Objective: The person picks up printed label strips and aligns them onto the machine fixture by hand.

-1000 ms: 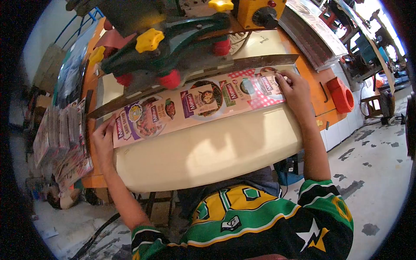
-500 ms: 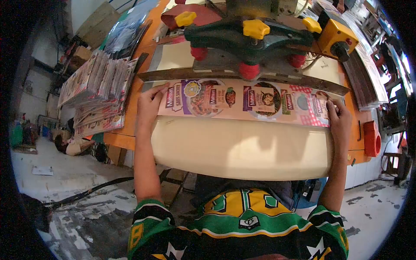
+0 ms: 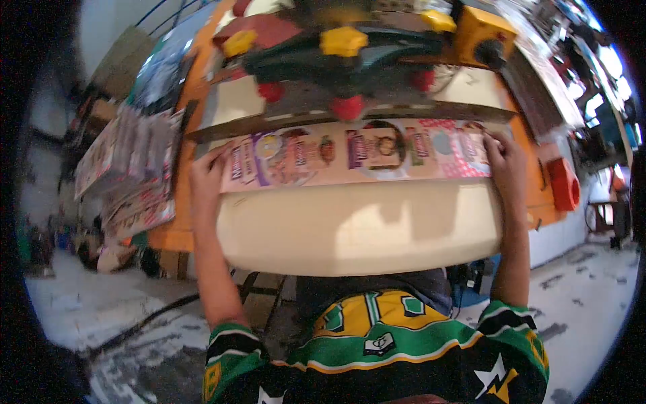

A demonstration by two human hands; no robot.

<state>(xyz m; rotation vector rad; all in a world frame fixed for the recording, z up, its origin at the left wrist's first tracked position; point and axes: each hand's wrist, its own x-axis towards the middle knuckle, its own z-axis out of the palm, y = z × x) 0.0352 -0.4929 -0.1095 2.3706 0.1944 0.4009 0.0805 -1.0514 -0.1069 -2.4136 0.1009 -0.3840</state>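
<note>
A long printed strip (image 3: 323,158) with food pictures and pink checks lies across the cream-coloured board (image 3: 363,222) in front of me. My left hand (image 3: 208,172) grips its left end, fingers closed over the corner. At the opposite end, my right hand (image 3: 506,160) pinches the strip's edge. The strip's far edge runs along a dark metal bar (image 3: 269,126), touching or very close to it; blur hides which. Beyond the bar stands a dark green machine head (image 3: 397,50) with yellow star knobs (image 3: 343,42) and red feet (image 3: 346,108).
Stacks of printed sheets (image 3: 124,155) stand on the orange table (image 3: 171,229) at left. A yellow control box (image 3: 486,34) with a black knob is at upper right. Another sheet stack (image 3: 542,87) and a red ring-shaped object (image 3: 564,183) lie on the right.
The camera view has shifted, so the whole scene sits further left and is blurred. Both hands still hold the strip's ends, and the strip looks much the same against the bar.
</note>
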